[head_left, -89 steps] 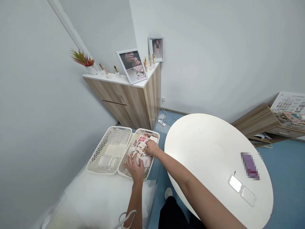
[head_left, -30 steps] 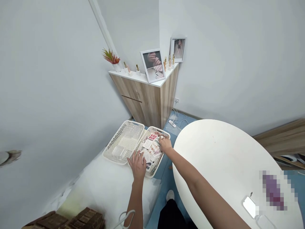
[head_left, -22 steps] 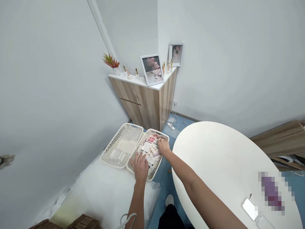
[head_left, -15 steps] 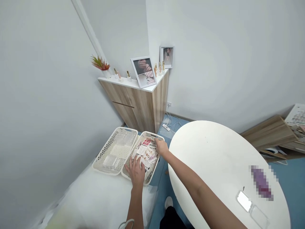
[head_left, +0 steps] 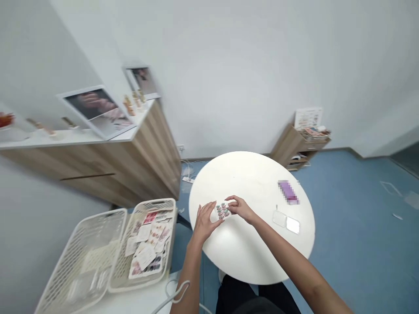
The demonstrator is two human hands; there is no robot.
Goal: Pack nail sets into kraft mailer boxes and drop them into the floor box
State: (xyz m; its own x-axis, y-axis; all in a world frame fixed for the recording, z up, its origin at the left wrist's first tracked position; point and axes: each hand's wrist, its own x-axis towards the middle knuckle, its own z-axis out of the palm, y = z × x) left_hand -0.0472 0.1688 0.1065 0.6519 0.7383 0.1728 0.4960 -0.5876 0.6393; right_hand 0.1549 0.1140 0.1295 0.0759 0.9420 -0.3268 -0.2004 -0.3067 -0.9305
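A small card of press-on nails (head_left: 223, 211), shiny pink and green, is held over the round white table (head_left: 248, 257). My left hand (head_left: 204, 221) grips its left side, with the thumb at the lower edge and the fingers above. On the other side, my right hand (head_left: 241, 207) has its fingers closed on the card's right edge. To the left, a white plastic basket (head_left: 118, 274) holds several more nail cards (head_left: 145, 237) in a loose pile. Beside it is a second white basket (head_left: 63, 257) with clear plastic cases (head_left: 88, 285) inside.
An open white-framed mirror case (head_left: 292, 225) and a pixelated purple object (head_left: 288, 192) lie on the table's right side. A wood-grain cabinet (head_left: 153, 161) bears picture frames (head_left: 98, 111) and polish bottles (head_left: 128, 106). A low shelf (head_left: 288, 144) stands by the wall; a white cable (head_left: 173, 296) crosses below.
Both hands have left the basket of cards and are now above the round table with one card of nails between them. The view has turned to the right.
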